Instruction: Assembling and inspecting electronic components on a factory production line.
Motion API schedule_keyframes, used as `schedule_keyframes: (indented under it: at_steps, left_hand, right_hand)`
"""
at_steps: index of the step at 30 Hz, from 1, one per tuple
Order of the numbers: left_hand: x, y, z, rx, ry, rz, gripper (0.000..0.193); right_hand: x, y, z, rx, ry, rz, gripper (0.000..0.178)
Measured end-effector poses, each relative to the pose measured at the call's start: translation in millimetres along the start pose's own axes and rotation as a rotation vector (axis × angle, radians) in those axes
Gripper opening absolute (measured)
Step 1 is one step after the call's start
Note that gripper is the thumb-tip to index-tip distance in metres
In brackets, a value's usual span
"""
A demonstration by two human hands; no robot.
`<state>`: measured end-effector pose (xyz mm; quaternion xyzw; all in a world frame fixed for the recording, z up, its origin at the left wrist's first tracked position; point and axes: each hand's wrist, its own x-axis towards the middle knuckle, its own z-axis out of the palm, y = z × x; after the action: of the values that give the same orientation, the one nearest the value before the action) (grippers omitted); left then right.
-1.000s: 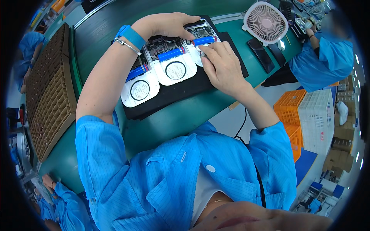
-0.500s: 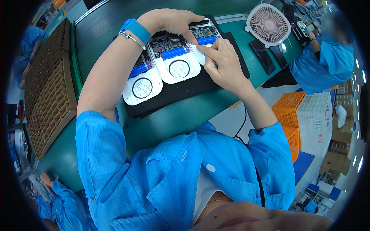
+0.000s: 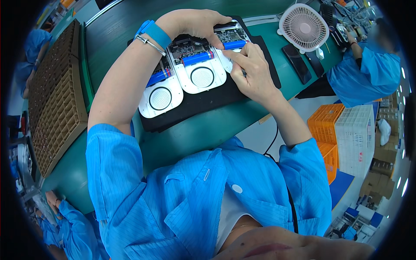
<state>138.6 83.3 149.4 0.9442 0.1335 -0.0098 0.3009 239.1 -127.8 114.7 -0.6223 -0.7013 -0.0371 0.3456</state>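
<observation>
Three white speaker housings lie in a slanting row, each with a circuit board and a blue cylindrical battery: a left one [image 3: 146, 107], a middle one [image 3: 190, 85] and a right one [image 3: 225, 63]. My left hand [image 3: 196, 24] arches over the right housing. Its thumb presses beside the left end of that housing's battery [image 3: 234, 44], and its index finger reaches the far edge. From the right, my right hand [image 3: 253, 71] sets its outstretched index fingertip close to the left thumb. Its thumb is apart from the index finger, by the housing's near part. Any small part under the fingertips is hidden.
A black mat [image 3: 203, 105] lies under the housings on the green table [image 3: 208, 125]. To the left stands a brown gridded tray [image 3: 60, 112]. A white fan [image 3: 304, 28] and a dark phone [image 3: 297, 63] sit at the right; a co-worker's blue sleeve [image 3: 362, 80] is beyond.
Both hands keep nearly the same pose on the right housing, with only a slight shift of the right fingers. The whole view has drifted a little.
</observation>
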Motion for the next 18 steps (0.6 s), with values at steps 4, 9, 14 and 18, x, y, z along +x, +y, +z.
schedule_keyframes:
  at_steps: [4,9,14,18]
  left_hand:
    - [1,-2,1,0.009,0.008,0.018,0.090]
    - [-1,-1,2,0.060,0.054,0.040,0.089]
    - [-2,12,-4,0.052,-0.028,-0.057,0.091]
    - [-1,8,-4,0.014,-0.038,-0.049,0.090]
  right_hand:
    - [0,0,0,-0.003,-0.001,-0.002,0.032]
    - [0,-1,0,-0.027,-0.016,0.000,0.032]
    - [-1,1,1,0.001,0.007,0.003,0.033]
    - [2,0,-1,-0.008,-0.016,0.005,0.033]
